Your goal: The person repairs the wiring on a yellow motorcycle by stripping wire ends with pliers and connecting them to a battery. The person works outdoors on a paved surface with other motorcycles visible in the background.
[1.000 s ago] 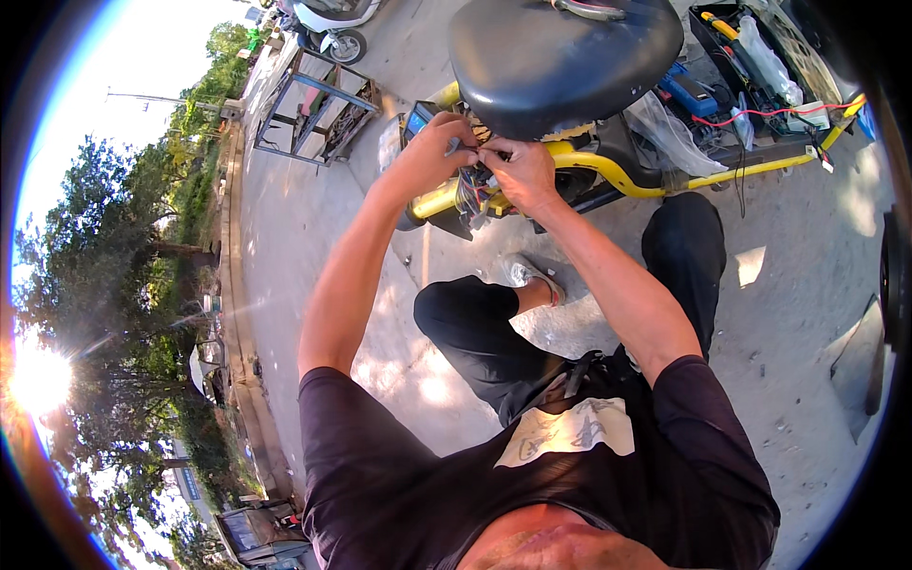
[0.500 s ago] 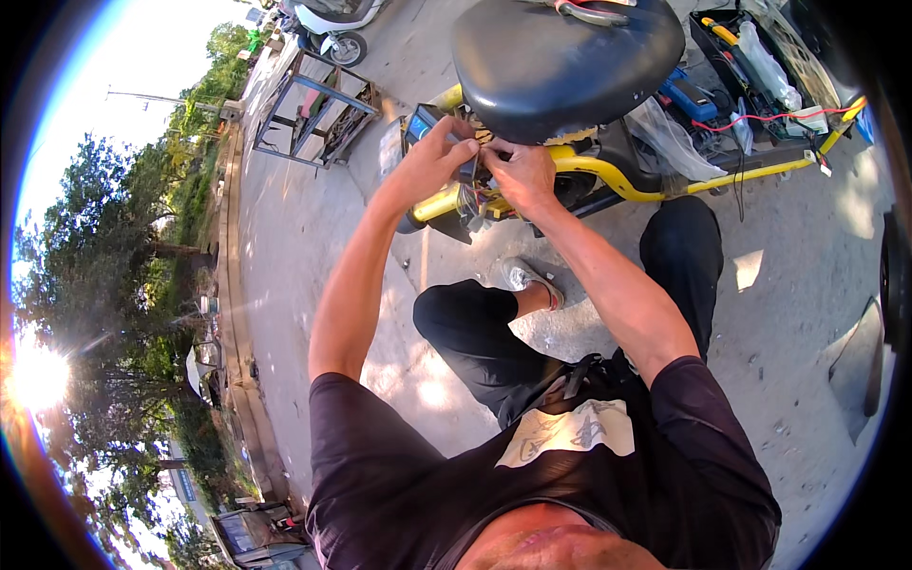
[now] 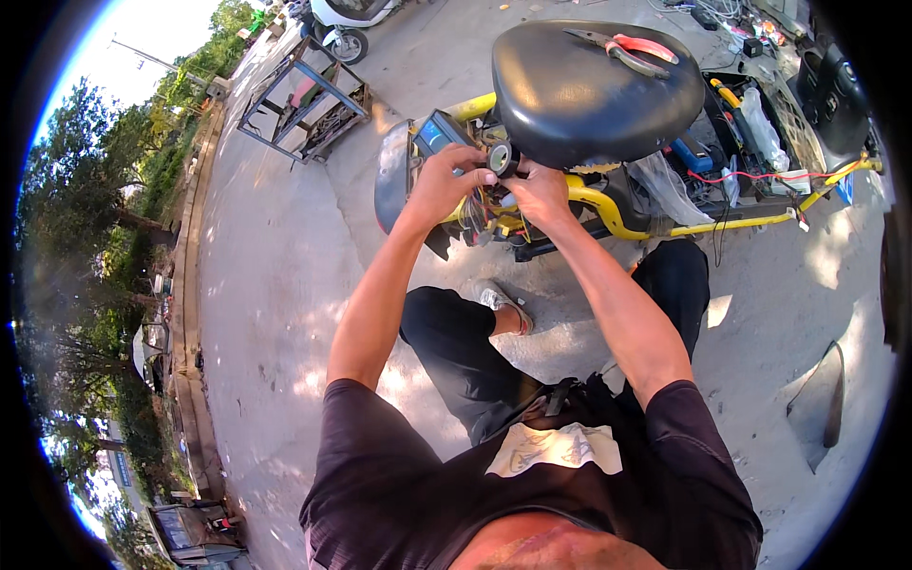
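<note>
A small black roll of tape (image 3: 503,160) is between my hands, with its round core facing up. Closed around its right side is my right hand (image 3: 541,195). My left hand (image 3: 445,188) is closed too, thumb tip against the roll's left edge; what its fingers pinch is hidden. Under both hands hang several coloured wires (image 3: 475,218) with connectors, in the rear of a yellow-framed scooter (image 3: 608,211). A dark box with a blue face (image 3: 437,133) sits just beyond my left fingers. The black seat (image 3: 589,104) rises at the right of the hands.
Red-handled pliers (image 3: 627,49) lie on the seat. To the right, a tool tray (image 3: 731,95) holds a blue meter (image 3: 692,152), and a red wire (image 3: 760,173) crosses it. A metal frame (image 3: 304,104) stands at the far left, near a parked white scooter (image 3: 351,14).
The tape roll now shows between my hands, where it was not visible before. The view has shifted, so the scooter appears lower and the whole pliers are in sight.
</note>
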{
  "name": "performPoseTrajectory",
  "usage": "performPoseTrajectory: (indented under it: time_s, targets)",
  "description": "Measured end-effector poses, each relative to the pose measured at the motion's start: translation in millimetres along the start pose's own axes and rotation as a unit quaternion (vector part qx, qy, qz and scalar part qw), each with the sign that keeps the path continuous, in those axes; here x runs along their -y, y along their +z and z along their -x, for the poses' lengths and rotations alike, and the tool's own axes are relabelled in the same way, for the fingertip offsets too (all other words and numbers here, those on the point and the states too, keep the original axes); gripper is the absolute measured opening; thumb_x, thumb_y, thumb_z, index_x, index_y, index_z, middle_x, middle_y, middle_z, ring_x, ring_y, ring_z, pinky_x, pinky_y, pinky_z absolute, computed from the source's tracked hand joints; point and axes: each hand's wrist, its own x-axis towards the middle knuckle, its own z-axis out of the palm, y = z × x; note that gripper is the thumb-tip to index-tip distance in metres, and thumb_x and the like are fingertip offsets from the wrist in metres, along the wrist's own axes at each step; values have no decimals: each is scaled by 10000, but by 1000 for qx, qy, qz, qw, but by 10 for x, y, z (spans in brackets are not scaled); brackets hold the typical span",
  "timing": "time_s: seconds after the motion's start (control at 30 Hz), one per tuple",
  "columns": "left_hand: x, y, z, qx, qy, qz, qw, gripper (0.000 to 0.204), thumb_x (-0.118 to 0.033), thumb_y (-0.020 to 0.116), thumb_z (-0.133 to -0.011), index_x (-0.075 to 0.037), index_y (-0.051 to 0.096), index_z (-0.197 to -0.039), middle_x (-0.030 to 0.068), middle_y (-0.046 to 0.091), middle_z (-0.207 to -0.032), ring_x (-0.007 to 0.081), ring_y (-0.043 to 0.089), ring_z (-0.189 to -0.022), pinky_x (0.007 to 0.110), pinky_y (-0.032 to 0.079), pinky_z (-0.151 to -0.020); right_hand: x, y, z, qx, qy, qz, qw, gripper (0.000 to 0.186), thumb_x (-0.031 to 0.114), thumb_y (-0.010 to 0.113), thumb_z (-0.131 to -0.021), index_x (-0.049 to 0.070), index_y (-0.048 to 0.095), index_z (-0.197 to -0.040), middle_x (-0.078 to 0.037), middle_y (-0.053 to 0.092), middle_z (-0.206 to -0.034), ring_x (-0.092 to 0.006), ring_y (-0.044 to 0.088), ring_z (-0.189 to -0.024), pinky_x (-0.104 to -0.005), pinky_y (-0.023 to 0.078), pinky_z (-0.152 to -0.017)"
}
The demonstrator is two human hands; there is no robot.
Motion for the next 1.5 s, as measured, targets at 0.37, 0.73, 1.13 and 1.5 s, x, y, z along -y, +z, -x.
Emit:
performPoseTrajectory:
  time_s: [0.37, 0.73, 1.13, 1.5]
  targets:
    - [454, 486, -37, -107, -78, 369, 920, 281, -134, 908, -864, 10, 745, -1043, 22, 747, -833, 48, 606, -649, 234, 459, -546, -125, 56, -119, -17, -72, 49, 996, 424, 404, 777, -919, 5, 813, -1057, -131, 806, -1079, -280, 756, -1015, -392, 545, -903]
    - [1020, 1054, -624, -169, 38, 383, 907, 381, -222, 1007, -667, 32, 753, -794, 133, 764, -781, 222, 730, -734, 369, 557, -665, -311, -378, -309, 135, 25, 103, 985, 475, 234, 663, -1096, -106, 613, -1424, -124, 693, -1326, -164, 650, -1130, -323, 517, -999]
    - [930, 1033, -629, -196, 22, 271, 942, 319, -263, 945, -668, -25, 806, -829, 166, 784, -821, 360, 776, -840, 460, 592, -733, 691, -522, -340, 158, -314, 644, 680, 419, 78, 701, -979, 30, 615, -1387, -90, 592, -1503, -375, 703, -1114, -446, 575, -860]
    - [975, 1408, -744, -272, 53, 294, 915, 277, -205, 857, -742, -47, 656, -850, 173, 697, -900, 413, 680, -959, 505, 516, -808, 537, -254, -993, 269, -392, 666, 575, 182, 70, 813, -648, 34, 761, -818, -125, 705, -970, -344, 608, -1066, -480, 468, -891]
